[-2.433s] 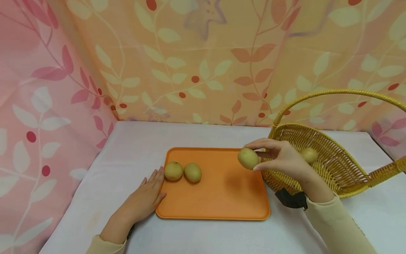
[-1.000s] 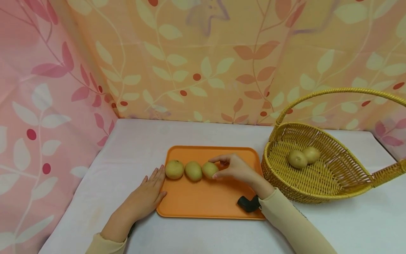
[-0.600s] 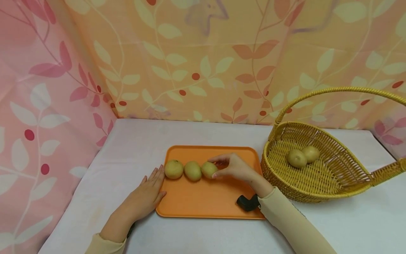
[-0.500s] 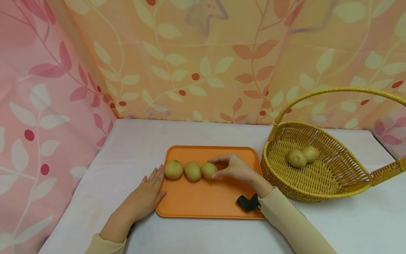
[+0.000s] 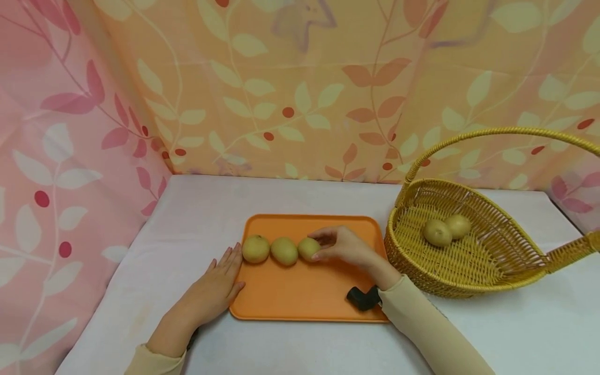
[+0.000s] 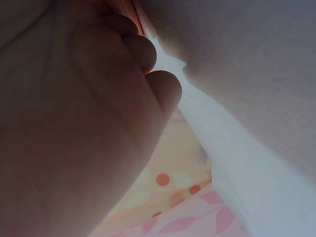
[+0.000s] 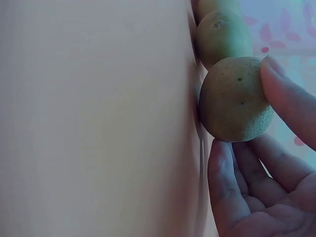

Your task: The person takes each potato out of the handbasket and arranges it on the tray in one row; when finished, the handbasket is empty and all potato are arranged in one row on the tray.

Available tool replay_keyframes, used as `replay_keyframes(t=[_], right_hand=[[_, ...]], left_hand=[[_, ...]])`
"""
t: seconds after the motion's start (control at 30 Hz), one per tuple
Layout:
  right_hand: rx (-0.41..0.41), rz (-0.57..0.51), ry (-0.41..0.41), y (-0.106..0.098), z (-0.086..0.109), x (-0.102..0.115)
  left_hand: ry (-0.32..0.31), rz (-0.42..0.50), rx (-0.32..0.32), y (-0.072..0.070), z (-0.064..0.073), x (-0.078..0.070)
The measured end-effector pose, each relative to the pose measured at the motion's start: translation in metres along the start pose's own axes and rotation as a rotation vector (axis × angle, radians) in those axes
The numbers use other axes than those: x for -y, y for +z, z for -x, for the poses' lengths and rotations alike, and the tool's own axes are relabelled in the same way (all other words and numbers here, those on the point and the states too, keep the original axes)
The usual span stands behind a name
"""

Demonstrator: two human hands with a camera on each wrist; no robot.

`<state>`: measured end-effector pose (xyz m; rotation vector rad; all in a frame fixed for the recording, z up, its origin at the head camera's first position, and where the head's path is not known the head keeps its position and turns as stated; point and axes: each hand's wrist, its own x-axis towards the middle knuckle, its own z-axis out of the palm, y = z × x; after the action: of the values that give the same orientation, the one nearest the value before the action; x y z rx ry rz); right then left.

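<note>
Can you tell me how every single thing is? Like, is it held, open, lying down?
Right tray potato: held, skin on
Middle tray potato: lying loose
Left tray potato: lying loose
Right hand: fingers and thumb holding the right tray potato
Left hand: flat, fingers straight
Orange tray: lying flat, partly bare
Basket: upright, open on top, handle up
Front basket potato: resting inside, unheld
Back basket potato: resting inside, unheld

Three tan potatoes (image 5: 284, 251) line up on the orange tray (image 5: 300, 294), and the rightmost, dark-dotted potato (image 5: 307, 249) sits pinched, apparently resting on its surface!
</note>
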<state>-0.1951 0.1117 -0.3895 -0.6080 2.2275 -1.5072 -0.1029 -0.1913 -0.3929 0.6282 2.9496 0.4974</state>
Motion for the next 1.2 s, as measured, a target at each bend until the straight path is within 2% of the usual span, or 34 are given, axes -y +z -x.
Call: replay_keyframes(t=[0.23,0.5,0.83,1.2], right_hand=[[0.000,-0.058,0.007,0.0049,0.0024,0.0031],[-0.105,0.001,0.046,0.0086,-0.0007,0.0038],[-0.022,-0.010,0.032,0.0073,0.0003,0.0038],[-0.053,-0.147,0.030,0.0007,0.0046,0.0027]], left_hand=[[-0.004,0.001,0.004,0.0028,-0.0016,0.0015],[-0.006,-0.015,0.012,0.0010,-0.0017,0.0005],[-0.002,-0.004,0.002,-0.0007,-0.0013,-0.0010],[-0.018,0.015,0.009,-0.0008,-0.0010,-0.0008]])
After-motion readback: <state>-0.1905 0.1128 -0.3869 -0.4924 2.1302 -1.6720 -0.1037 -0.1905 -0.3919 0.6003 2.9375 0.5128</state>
